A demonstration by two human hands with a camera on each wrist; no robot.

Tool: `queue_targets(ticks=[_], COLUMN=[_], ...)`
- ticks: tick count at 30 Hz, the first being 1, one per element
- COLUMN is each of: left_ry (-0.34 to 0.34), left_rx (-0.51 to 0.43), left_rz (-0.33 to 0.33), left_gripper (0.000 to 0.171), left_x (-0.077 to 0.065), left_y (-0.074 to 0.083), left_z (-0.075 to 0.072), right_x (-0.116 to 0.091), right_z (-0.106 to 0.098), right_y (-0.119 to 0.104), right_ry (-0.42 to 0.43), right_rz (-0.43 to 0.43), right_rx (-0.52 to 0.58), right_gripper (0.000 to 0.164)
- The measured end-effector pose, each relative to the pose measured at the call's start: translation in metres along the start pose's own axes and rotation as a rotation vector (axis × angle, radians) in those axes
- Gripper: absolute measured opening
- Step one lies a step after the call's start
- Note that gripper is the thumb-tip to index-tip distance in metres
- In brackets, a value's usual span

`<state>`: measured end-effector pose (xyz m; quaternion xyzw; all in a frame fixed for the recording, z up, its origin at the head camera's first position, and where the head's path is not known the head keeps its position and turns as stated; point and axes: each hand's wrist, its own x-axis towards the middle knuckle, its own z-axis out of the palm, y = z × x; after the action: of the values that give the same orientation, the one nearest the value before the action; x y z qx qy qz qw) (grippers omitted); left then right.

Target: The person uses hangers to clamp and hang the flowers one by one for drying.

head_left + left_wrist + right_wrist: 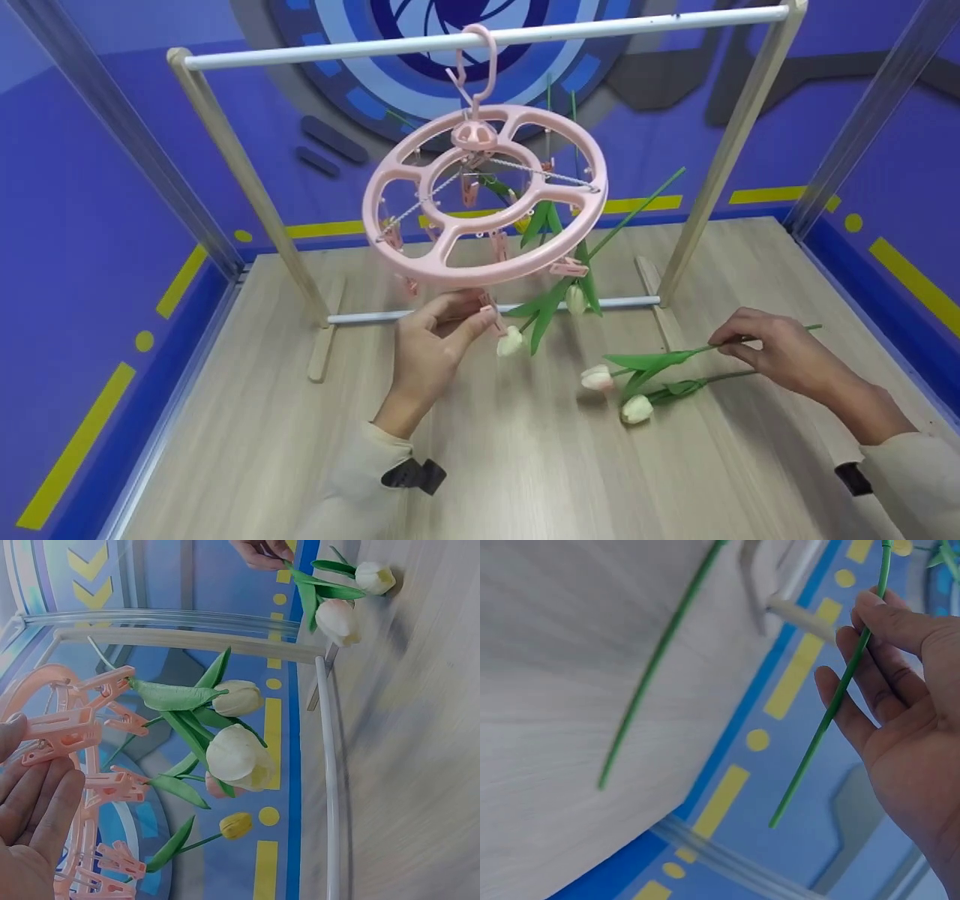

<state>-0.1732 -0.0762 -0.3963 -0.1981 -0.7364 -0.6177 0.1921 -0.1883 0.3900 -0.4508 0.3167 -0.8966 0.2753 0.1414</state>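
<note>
My left hand [427, 356] pinches a pink clothespin [64, 731] between thumb and fingers at the near rim of the round pink hanger [420, 266]. In the right wrist view, my right hand [911, 682] grips the thin green stem [810, 742] of an artificial tulip. Its pale bloom [598, 377] points left, over the table. Beside it a second white tulip [636, 409] lies on the tabletop. From other clothespins hang several tulips head down, among them a white one [240, 757] and a yellow one [236, 826].
The hanger's hook [487, 64] loops over the white top bar [337, 51] of a wooden stand. A lower white bar [367, 318] joins the stand's feet near the table [480, 450]. Blue printed walls [75, 225] enclose the back and sides.
</note>
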Motion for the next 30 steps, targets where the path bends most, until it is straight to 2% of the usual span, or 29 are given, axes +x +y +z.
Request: queue_targets(ticks=[9,22,30], left_ry=[0.001,-0.002,-0.01], left_rx=[0.002,-0.014,0.0], left_rz=[-0.023,0.011,-0.003], left_gripper=[0.026,0.023,0.023], left_x=[-0.001,0.0,-0.001], left_y=[0.002,0.005,0.006], left_z=[0.003,0.01,0.013], right_x=[0.024,0.06,0.084], right_z=[-0.002,0.0,0.006], right_y=[-0.037,-0.087,-0.108], right_ry=[-0.012,-0.056,-0.022], right_rz=[-0.087,-0.233,-0.356], right_rx=[-0.02,0.031,0.023], right_gripper=[0.041,0.038,0.04])
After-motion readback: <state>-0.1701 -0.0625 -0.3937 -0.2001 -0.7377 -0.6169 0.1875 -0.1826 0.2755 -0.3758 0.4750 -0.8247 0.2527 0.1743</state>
